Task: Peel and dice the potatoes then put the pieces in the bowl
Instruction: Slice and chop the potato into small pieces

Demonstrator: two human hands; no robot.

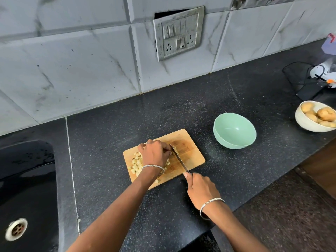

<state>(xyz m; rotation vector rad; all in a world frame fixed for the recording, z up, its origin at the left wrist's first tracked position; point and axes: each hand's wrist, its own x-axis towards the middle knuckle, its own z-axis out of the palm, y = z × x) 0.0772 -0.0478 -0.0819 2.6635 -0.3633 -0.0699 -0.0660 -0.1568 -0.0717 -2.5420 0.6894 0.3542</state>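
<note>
One wooden board [192, 158] on the worktop [181, 110], strewn toward its 8 o'clock corner with potato pieces [136, 164], too many to count. Left hand [154, 153] curled down over the pieces, holding them beside the blade. Right hand [201, 191] gripping one knife [179, 159], tip toward 11 o'clock. One green bowl [234, 130] at the board's 2 o'clock, apart. One white bowl [305, 122] farther out at 2 o'clock, holding at least five whole potatoes [325, 114].

Forearms unsleeved; silver bangle [152, 166] on left wrist, second bangle [212, 200] on right.
</note>
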